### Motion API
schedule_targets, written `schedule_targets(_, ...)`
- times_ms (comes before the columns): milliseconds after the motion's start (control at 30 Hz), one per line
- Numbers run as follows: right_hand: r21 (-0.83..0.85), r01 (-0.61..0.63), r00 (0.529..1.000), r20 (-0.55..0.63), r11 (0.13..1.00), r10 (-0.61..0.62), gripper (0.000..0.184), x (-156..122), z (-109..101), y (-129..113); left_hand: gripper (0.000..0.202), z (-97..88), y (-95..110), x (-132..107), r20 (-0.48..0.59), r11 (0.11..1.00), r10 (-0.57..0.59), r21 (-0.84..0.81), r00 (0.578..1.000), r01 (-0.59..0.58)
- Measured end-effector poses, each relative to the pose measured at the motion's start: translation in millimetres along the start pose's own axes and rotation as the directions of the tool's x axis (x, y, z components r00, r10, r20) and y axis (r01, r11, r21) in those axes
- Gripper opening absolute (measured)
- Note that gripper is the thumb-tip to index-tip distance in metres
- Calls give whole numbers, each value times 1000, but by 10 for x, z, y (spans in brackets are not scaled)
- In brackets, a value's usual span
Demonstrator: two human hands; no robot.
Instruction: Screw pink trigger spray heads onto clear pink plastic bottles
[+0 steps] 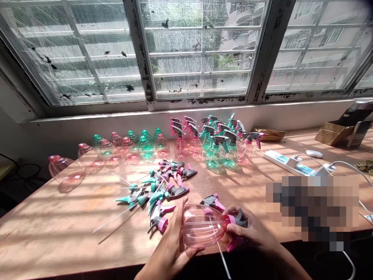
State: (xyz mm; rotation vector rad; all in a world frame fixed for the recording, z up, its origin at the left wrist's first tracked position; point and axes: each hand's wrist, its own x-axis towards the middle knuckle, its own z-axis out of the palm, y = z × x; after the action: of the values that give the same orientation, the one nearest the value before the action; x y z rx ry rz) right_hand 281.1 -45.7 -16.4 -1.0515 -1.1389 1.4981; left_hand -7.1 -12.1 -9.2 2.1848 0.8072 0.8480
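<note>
My left hand (pixel 168 245) is wrapped round the base of a clear pink spray bottle (pixel 201 225), held on its side over the table's near edge. My right hand (pixel 251 232) grips the grey and pink trigger head (pixel 237 221) at the bottle's neck, with its thin dip tube reaching inside the bottle. Just beyond the bottle lies another trigger head (pixel 213 202). A heap of loose trigger heads (pixel 159 190) in pink, green and grey lies on the wooden table (pixel 58 225) ahead of my left hand.
Headless pink and green bottles (pixel 128 147) stand at the back left, one lying apart (pixel 65 171). Bottles with trigger heads fitted (pixel 215 142) cluster at the back middle. A power strip (pixel 288 162), a white mouse (pixel 314 153) and cardboard boxes (pixel 335 133) sit to the right below the window.
</note>
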Motion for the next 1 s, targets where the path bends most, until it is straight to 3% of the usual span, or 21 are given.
schedule_targets(167,6,8,999,-31,1000,-8,41,-5,18,-20,86,26,-62,-22,-6,997,23,68,1000,-22)
schedule_targets(400,5,-14,999,-48,1000,15,43,-15,41,-42,106,-13,23,-8,18,995,-25,94,1000,23)
schedule_targets(633,-27,4,999,-42,1000,-5,45,-5,16,12,87,30,-26,-6,-16,994,55,90,998,-54)
schedule_targets(900,-5,-22,999,-28,1000,22,45,-23,40,-42,112,18,-30,13,25,997,39,72,999,-40)
schedule_targets(1000,-32,8,998,-56,999,-9,43,-24,48,-63,109,40,-72,25,-7,996,-4,94,1000,5)
